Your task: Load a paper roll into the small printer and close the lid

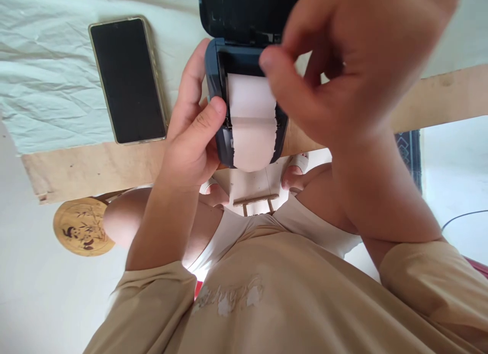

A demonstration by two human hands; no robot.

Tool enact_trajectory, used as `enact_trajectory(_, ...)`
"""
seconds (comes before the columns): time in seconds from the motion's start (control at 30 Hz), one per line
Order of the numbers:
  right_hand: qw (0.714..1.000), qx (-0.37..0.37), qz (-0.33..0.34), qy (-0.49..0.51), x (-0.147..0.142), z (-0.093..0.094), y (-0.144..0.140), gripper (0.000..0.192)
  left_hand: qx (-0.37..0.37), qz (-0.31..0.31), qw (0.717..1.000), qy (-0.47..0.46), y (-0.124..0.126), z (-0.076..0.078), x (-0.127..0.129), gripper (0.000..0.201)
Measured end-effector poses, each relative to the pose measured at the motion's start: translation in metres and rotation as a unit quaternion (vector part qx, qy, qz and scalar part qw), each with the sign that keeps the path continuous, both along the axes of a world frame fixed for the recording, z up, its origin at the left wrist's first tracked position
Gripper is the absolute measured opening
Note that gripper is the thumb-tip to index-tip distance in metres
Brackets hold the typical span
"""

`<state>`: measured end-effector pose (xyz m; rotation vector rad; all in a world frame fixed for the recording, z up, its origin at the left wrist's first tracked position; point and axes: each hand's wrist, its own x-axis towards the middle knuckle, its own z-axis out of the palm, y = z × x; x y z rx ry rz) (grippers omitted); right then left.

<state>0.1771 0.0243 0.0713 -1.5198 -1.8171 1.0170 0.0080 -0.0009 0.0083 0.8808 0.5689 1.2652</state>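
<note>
My left hand [195,125] grips a small dark blue portable receipt printer [224,148] from its left side, thumb on the near edge and fingers behind. The printer's black lid [244,13] stands swung open at the far end. White paper [253,97] lies in the printer bay, and its ragged-edged strip hangs over the near end. Above the printer's right side is my right hand [324,64], somewhat blurred, with thumb and index finger curled toward each other in a pinch by the lid hinge. Whether anything is between those fingertips is hidden.
A black phone [127,79] in a clear case lies left of the printer on a pale green cloth [46,64]. The table's bare wooden edge [91,166] runs below. Down at the left is a round wooden stool [82,229] with a panda picture.
</note>
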Motion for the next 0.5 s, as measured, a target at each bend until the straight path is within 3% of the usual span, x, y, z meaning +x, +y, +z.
enact_trajectory(0.03,0.993,0.071,0.026,-0.093,-0.001,0.003,-0.002,0.027,-0.001,0.001,1.0,0.004,-0.001,0.001,0.001,0.051)
enact_trajectory(0.1,0.939,0.158,0.088,-0.293,-0.003,0.007,-0.001,0.02,-0.002,-0.002,1.0,0.014,0.0,0.001,0.001,0.051)
enact_trajectory(0.13,0.914,0.16,0.115,-0.356,-0.005,0.008,0.0,0.02,-0.003,-0.003,1.0,0.019,0.0,0.001,0.0,0.05)
enact_trajectory(0.2,0.901,0.124,0.144,-0.39,-0.007,0.009,0.003,0.024,-0.009,-0.012,1.0,0.021,0.001,-0.001,-0.002,0.05)
enact_trajectory(0.37,0.928,0.133,0.166,-0.305,0.0,0.016,0.0,0.035,-0.012,-0.042,0.999,0.027,0.003,-0.007,-0.008,0.06)
enact_trajectory(0.4,0.94,0.143,0.165,-0.261,0.004,0.018,-0.001,0.032,-0.005,-0.052,0.998,0.029,0.003,-0.007,-0.008,0.063)
enact_trajectory(0.5,0.976,0.131,0.155,-0.078,0.017,0.015,-0.001,0.026,-0.008,0.0,0.999,0.041,0.001,-0.004,-0.005,0.054)
